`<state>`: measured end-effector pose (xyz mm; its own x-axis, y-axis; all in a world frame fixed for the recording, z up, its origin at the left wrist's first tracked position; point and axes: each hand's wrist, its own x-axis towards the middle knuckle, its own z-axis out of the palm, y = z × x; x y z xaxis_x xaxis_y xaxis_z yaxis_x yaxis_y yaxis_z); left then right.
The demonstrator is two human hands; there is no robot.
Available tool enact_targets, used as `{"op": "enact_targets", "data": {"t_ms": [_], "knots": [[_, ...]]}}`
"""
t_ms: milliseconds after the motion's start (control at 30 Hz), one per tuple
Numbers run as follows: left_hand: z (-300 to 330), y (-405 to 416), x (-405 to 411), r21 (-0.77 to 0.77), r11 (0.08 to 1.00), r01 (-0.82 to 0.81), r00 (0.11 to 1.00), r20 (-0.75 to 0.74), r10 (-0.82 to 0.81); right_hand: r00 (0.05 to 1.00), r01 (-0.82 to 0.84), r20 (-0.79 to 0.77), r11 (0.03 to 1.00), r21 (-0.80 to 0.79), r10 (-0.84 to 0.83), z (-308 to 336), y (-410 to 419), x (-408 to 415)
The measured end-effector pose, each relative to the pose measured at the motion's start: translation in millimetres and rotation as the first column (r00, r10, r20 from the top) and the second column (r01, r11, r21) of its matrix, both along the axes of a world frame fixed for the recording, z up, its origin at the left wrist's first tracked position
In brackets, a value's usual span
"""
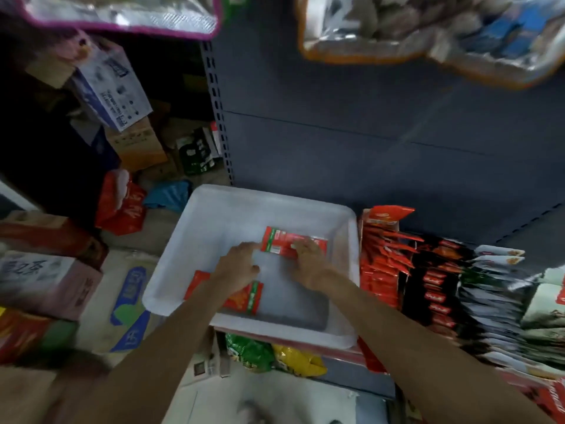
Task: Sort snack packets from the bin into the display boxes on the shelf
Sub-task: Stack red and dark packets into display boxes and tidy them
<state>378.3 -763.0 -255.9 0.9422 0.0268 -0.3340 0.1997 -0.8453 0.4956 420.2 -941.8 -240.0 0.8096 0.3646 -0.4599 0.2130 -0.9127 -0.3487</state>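
Left hand (pixel 237 266) hides near packet's (pixel 244 298) middle.

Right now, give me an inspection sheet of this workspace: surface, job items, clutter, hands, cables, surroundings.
Surface: white plastic bin resting on the shelf edge, nearly emptied.
Job's things: far red-and-green snack packet; near red-and-green snack packet partly under the left forearm; display boxes of red packets right of the bin.
Clutter: cardboard cartons and red plastic bag at left.
Hands: left hand and right hand both on the far packet; grip blurred.
Cables: nothing seen.
Surroundings: grey shelf back panel; foil bags overhead.
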Motion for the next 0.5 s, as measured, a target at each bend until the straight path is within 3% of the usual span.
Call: {"op": "enact_targets", "data": {"t_ms": [100,233,300,500], "knots": [[-9,3,-1,0.044,0.995,0.094,0.995,-0.050,-0.091,0.993,0.094,-0.069,0.994,-0.057,-0.097,-23,2,2],[-14,-3,2,0.102,0.972,0.213,0.975,-0.079,-0.206,0.982,0.036,0.186,0.982,-0.187,-0.001,-29,15,-11],[-14,-9,4,0.169,0.963,0.210,0.978,-0.057,-0.203,0.964,-0.014,0.254,0.966,-0.259,0.082,-28,18,-17],[-7,-23,14,0.297,0.945,0.138,0.990,-0.007,-0.142,0.974,-0.075,0.190,0.967,-0.242,0.123,-20,11,-20]]}}
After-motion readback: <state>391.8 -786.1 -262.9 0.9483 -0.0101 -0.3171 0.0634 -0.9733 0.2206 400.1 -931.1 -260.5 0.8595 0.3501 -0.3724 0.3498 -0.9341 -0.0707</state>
